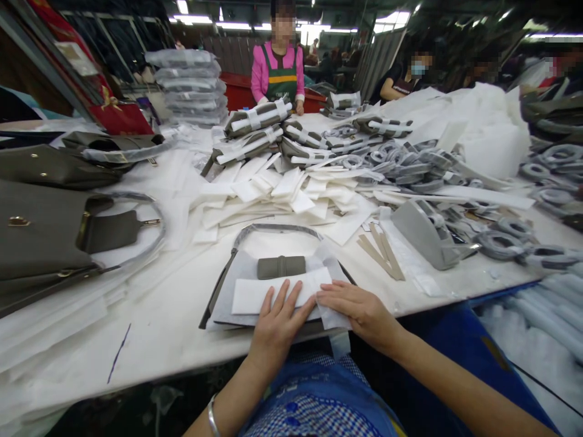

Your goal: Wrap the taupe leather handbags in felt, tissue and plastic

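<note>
A grey handbag (pixel 228 285) lies flat at the table's near edge, its handle arching away from me and a grey clasp tab (pixel 281 267) across its front. A white sheet of wrapping paper (pixel 255 295) covers the bag's front. My left hand (pixel 277 321) lies flat on that sheet with its fingers spread. My right hand (pixel 359 309) rests beside it on the sheet's right end, fingers stretched out and pressing the paper down. Neither hand grips anything.
Finished grey handbags (pixel 40 230) lie at the left. A heap of white paper sheets (pixel 277 194) and wrapped grey straps (pixel 401 164) fills the middle. A grey flap piece (pixel 423 237) sits to the right. A person in a pink top (pixel 279 67) stands at the far side; others sit at the right.
</note>
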`<state>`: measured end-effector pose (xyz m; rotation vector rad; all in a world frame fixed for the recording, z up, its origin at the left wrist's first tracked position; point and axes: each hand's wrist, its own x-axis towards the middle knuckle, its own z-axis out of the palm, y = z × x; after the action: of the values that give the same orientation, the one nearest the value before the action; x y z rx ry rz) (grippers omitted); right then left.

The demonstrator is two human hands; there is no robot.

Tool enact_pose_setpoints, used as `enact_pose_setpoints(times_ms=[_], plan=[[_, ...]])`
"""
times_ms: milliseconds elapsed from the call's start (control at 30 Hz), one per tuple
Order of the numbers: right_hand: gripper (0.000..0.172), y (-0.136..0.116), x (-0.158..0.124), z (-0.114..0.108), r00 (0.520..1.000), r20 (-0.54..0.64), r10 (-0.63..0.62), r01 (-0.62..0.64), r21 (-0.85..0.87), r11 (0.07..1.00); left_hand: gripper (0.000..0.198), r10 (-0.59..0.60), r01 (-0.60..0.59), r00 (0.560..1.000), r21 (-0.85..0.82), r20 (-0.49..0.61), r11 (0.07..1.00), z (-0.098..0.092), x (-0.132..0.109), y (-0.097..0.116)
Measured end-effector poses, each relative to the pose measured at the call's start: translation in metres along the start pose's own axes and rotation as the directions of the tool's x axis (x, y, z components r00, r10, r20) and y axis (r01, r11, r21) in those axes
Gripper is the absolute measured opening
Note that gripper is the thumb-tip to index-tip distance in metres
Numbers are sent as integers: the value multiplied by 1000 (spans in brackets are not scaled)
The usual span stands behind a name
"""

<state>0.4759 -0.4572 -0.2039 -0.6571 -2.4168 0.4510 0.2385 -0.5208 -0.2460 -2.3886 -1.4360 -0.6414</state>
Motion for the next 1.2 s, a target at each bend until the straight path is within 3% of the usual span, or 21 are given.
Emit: enact_pose_setpoints(times_ms=[200, 433, 533, 667, 900, 1100, 1200], plan=[[51, 11, -22, 26, 990, -116, -84, 78, -52, 996, 48, 24, -25, 998, 28, 55, 999, 1, -1, 0], [47, 18, -27, 29, 987, -127, -98, 95, -31, 995, 68, 45, -75, 972, 123, 229, 990, -10, 15, 12], [46, 18, -29, 30, 987, -127, -99, 95, -41, 995, 74, 87, -108, 953, 58, 291, 992, -15, 24, 12], [44, 16, -30, 33, 979, -172, -108, 99, -60, 993, 64, 141, -139, 966, -26, 219, 990, -13, 22, 8], [43, -6, -33, 35, 961, -248, -123, 108, -72, 992, 49, 108, -106, 992, -41, 60, 994, 0, 10, 11], [29, -27, -26, 6, 977, -125, -172, 178, 40, 983, 40, 86, -87, 996, -99, -10, 991, 1, 12, 13], [26, -20, 1, -8, 985, -170, -34, 38, 16, 999, 40, 85, -86, 996, -81, -20, 993, 2, 11, 13]])
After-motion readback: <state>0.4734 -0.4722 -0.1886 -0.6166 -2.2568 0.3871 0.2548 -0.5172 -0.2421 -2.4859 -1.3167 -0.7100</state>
